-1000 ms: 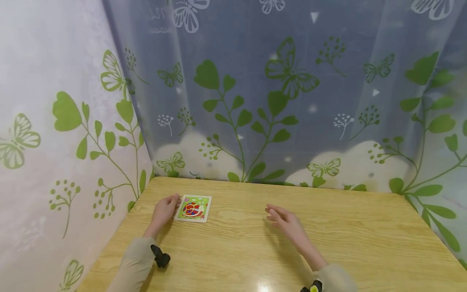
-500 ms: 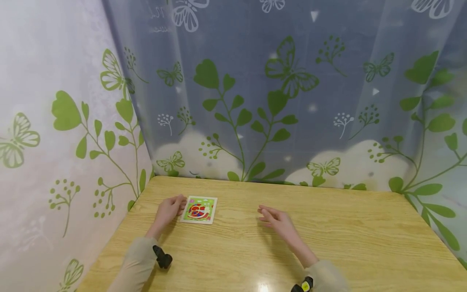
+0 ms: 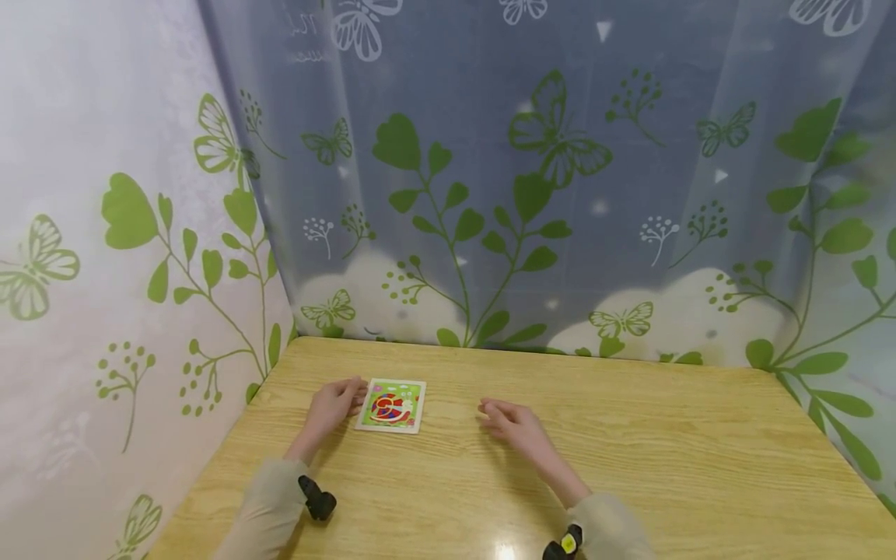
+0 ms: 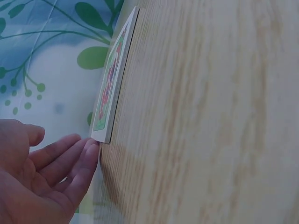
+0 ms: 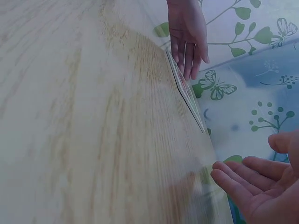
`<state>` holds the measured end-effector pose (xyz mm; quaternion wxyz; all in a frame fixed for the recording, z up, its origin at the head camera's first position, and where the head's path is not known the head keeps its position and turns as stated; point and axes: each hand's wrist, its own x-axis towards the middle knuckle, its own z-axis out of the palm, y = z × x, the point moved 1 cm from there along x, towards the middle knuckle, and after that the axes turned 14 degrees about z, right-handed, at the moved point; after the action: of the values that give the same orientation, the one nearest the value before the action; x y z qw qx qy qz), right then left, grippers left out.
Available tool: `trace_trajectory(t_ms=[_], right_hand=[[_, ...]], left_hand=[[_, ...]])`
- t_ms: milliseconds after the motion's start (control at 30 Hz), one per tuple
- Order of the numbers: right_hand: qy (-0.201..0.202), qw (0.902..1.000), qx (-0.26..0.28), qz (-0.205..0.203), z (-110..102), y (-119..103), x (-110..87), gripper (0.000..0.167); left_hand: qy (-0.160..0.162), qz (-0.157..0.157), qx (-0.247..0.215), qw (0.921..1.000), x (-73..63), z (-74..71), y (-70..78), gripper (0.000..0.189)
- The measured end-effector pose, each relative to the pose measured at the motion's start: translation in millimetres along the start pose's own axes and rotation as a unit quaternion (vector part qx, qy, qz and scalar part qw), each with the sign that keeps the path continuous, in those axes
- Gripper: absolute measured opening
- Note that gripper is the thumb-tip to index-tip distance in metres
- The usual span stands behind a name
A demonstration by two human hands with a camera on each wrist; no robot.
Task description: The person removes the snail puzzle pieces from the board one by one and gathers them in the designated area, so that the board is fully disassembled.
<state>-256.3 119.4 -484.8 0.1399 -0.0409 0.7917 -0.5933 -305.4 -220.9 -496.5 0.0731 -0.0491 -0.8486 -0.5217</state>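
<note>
A flat square picture puzzle board (image 3: 391, 407) with a pale frame lies on the wooden table, showing a red and blue snail on green. My left hand (image 3: 336, 408) is at its left edge, and in the left wrist view the straight fingertips (image 4: 91, 148) meet the near corner of the board (image 4: 110, 88). To the right of the board, a gap away, is my right hand (image 3: 516, 426), its fingers relaxed and holding nothing. The right wrist view shows the right hand (image 5: 266, 186) low over the table, palm turned toward the board (image 5: 187, 95).
The light wooden table (image 3: 672, 451) reaches back to a blue curtain (image 3: 462, 194) printed with leaves and butterflies. A pale printed curtain (image 3: 91, 295) borders the left side. Black cameras sit on both wrists, one near the left sleeve (image 3: 269, 498).
The puzzle board has slid to the right across the table with my left hand pushing at its left edge. My right hand has moved left, narrowing the gap to the board.
</note>
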Motion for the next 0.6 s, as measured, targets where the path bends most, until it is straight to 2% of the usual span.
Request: trace_trajectory(t_ms=[300, 600], right_hand=[[-0.015, 0.9997, 0.018, 0.003, 15, -3, 8.8, 0.047], [-0.029, 0.9986, 0.038, 0.021, 31, -3, 14.8, 0.044]], left_hand=[[-0.011, 0.016, -0.017, 0.9997, -3.8, 11.9, 6.8, 0.045], [-0.024, 0.014, -0.040, 0.9988, -6.6, 20.8, 11.2, 0.044]])
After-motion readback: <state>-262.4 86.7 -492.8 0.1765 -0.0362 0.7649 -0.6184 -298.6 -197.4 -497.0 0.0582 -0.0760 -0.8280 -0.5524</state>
